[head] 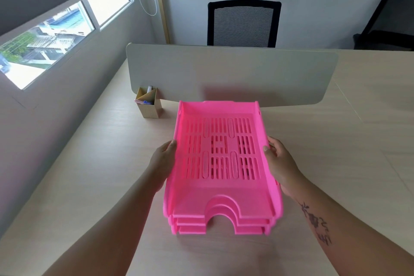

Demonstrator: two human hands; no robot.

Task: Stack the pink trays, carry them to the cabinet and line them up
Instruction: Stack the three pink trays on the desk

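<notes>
Nested pink trays point(221, 163) rest on the desk point(336, 163), long axis running away from the person. The left hand point(162, 161) and right hand point(281, 163) grip opposite long sides at mid-length, equally near, ready to lift.

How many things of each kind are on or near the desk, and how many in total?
Pink trays, stacked: 3
Pen holder: 1
Desk divider panel: 1
Black office chairs: 2
Total: 7
</notes>
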